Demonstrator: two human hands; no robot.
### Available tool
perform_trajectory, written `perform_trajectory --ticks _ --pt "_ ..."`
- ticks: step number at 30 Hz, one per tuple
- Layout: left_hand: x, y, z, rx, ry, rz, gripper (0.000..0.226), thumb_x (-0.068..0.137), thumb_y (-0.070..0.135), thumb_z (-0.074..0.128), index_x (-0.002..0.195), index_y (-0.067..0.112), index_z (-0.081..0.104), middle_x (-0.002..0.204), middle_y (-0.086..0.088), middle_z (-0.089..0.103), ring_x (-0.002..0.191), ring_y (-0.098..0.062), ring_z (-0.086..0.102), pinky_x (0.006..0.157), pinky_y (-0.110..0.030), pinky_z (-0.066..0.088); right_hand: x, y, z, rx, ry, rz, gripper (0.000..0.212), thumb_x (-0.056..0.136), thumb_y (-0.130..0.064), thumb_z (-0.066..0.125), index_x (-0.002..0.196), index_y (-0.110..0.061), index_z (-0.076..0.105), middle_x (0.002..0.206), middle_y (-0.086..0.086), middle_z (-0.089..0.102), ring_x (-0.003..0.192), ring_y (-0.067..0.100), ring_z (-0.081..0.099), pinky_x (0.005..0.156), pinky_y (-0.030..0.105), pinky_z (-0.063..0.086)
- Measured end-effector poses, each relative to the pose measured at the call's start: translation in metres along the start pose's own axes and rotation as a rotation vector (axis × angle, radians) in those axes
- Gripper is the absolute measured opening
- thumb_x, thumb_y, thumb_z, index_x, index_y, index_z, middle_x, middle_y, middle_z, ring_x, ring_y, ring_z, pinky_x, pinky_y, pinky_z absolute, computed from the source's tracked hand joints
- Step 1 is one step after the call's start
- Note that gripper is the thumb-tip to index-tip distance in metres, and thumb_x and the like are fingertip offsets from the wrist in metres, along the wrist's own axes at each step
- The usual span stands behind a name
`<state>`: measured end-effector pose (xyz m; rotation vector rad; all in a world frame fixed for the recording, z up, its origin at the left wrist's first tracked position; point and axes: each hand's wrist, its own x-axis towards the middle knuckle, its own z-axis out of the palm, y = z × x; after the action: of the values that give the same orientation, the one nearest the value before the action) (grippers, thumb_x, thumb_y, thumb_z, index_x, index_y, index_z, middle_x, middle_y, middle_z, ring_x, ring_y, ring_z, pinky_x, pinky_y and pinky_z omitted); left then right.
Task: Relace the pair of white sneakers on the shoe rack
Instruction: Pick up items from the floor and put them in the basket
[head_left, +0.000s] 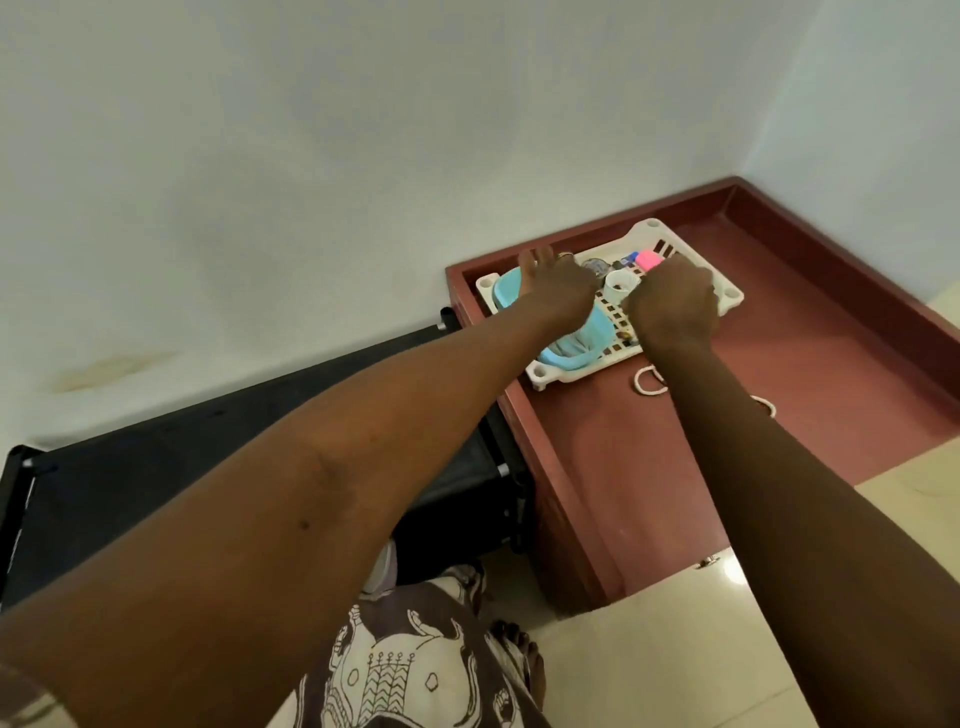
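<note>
A white shoelace (644, 385) lies in loops on the red-brown cabinet top (810, 343), partly hidden under my right forearm. My left hand (558, 286) reaches over a white perforated tray (650, 228) with its fingers spread, above a light blue container (584, 345). My right hand (672, 306) rests on the tray with fingers curled; what it holds, if anything, is hidden. Under my left arm, a sliver of a white sneaker (382, 569) shows by the black shoe rack (156, 467).
The tray holds a white cup (621, 283), a pink object (649, 258) and small items. The cabinet top has a raised rim and stands in the wall corner. Cream floor tiles lie to the right. My patterned garment and bare foot (524, 654) are below.
</note>
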<state>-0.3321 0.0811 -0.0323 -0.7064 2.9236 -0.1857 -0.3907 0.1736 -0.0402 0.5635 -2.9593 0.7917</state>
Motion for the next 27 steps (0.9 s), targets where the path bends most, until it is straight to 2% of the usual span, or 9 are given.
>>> perform_trajectory --ticks 4,7,10,12,16,21,22,24,27 --pt "-0.011 0.049 -0.001 -0.057 0.202 0.309 0.034 0.091 0.009 0.041 0.121 0.011 0.057 0.123 -0.012 0.056 0.116 -0.033 0.047 0.091 -0.037 0.039 0.001 0.046 -0.025 0.028 0.001 0.115 0.032 0.089 -0.014 0.056 0.115 0.004 0.06 0.116 0.026 0.06 0.109 0.04 0.057 0.084 0.04 0.047" --pt "-0.021 0.09 0.02 -0.102 0.116 0.466 0.031 0.095 0.009 0.04 0.124 0.006 0.053 0.125 -0.014 0.053 0.117 -0.03 0.049 0.091 -0.037 0.043 -0.003 0.083 -0.018 -0.111 -0.136 0.061 0.028 0.088 -0.015 0.057 0.106 0.004 0.065 0.113 0.027 0.062 0.108 0.04 0.057 0.084 0.039 0.046" --pt "-0.022 0.11 0.048 -0.127 -0.006 0.387 0.035 0.097 0.016 0.041 0.131 0.006 0.044 0.132 -0.013 0.048 0.122 -0.028 0.045 0.098 -0.035 0.039 -0.015 0.108 0.003 -0.195 -0.279 0.011 0.026 0.088 -0.018 0.055 0.107 -0.004 0.064 0.116 0.026 0.058 0.113 0.038 0.052 0.091 0.039 0.043" --pt "-0.025 0.113 0.057 -0.198 -0.039 0.323 0.039 0.096 0.017 0.044 0.134 0.006 0.042 0.134 -0.014 0.046 0.124 -0.03 0.042 0.102 -0.038 0.038 -0.024 0.115 0.014 -0.182 -0.203 0.01 0.023 0.086 -0.017 0.055 0.104 -0.008 0.067 0.112 0.023 0.058 0.106 0.038 0.055 0.087 0.038 0.044" --pt "-0.034 0.109 0.053 -0.219 0.056 0.294 0.029 0.098 0.018 0.04 0.121 0.007 0.053 0.123 -0.013 0.055 0.116 -0.03 0.049 0.09 -0.038 0.041 -0.037 0.112 0.022 -0.075 -0.098 0.031 0.02 0.086 -0.006 0.054 0.098 0.001 0.068 0.107 0.026 0.058 0.096 0.042 0.058 0.082 0.039 0.046" --pt "-0.047 0.091 0.052 -0.293 0.135 0.267 0.027 0.093 0.015 0.047 0.116 0.005 0.057 0.116 -0.015 0.056 0.111 -0.032 0.05 0.086 -0.038 0.041 -0.039 0.099 0.01 0.076 -0.22 0.009 0.016 0.084 -0.007 0.06 0.094 0.0 0.07 0.099 0.025 0.067 0.095 0.039 0.061 0.079 0.036 0.046" --pt "-0.053 0.085 0.05 -0.369 0.151 0.249 0.028 0.092 0.016 0.05 0.116 0.006 0.059 0.112 -0.016 0.057 0.108 -0.031 0.052 0.082 -0.037 0.04 -0.038 0.096 0.004 0.133 -0.254 -0.011 0.015 0.083 -0.008 0.062 0.093 -0.002 0.071 0.095 0.023 0.068 0.091 0.036 0.062 0.077 0.034 0.046" --pt "-0.066 0.067 0.04 -0.554 0.215 0.18 0.029 0.091 0.02 0.054 0.116 0.009 0.063 0.106 -0.017 0.059 0.1 -0.03 0.055 0.075 -0.035 0.039 -0.038 0.082 -0.011 0.274 -0.319 -0.027 0.011 0.083 -0.007 0.065 0.09 -0.006 0.072 0.082 0.016 0.07 0.069 0.024 0.062 0.062 0.025 0.046" --pt "-0.086 0.032 0.024 -0.717 0.26 0.065 0.028 0.093 0.015 0.051 0.117 0.008 0.064 0.107 -0.016 0.061 0.097 -0.029 0.057 0.077 -0.035 0.042 -0.044 0.049 -0.034 0.501 -0.44 -0.051 0.006 0.08 -0.003 0.069 0.087 -0.004 0.069 0.065 0.01 0.063 0.047 0.008 0.053 0.045 0.017 0.04"
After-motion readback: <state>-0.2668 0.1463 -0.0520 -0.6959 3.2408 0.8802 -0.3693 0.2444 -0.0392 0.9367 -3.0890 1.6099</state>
